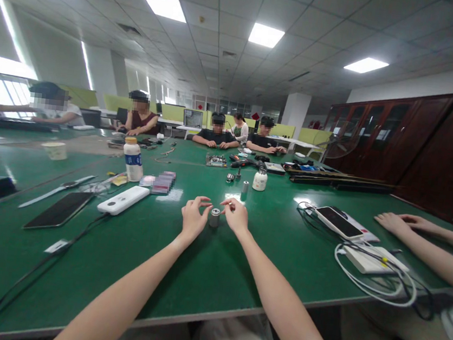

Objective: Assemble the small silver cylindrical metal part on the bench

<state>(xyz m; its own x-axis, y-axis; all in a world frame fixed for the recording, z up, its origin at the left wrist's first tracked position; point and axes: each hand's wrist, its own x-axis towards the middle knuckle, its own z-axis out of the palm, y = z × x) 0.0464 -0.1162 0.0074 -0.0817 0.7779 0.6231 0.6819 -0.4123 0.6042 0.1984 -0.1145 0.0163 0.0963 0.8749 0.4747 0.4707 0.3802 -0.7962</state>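
Observation:
A small grey metal cylinder [214, 221] stands upright on the green table, with a ring-like top face. On its left, my left hand [194, 216] is open, its fingers curved over toward the cylinder's top and its thumb apart from them. My right hand [236, 215] curves in from the other side, fingers bent and apart, the tips close to the cylinder's upper edge. Whether any fingertip touches it I cannot tell. Just beyond my right hand a second metal cylinder [245, 187] stands upright, beside a small white patterned bottle [260, 180] and small dark metal parts [230, 177].
To the left lie a white power strip [124, 200], a dark phone [59, 210] and a drink bottle [133, 160]. A phone [339, 222], a white box [375, 260] and looped cables are at right, near another person's hands [396, 223]. Several people sit across the table.

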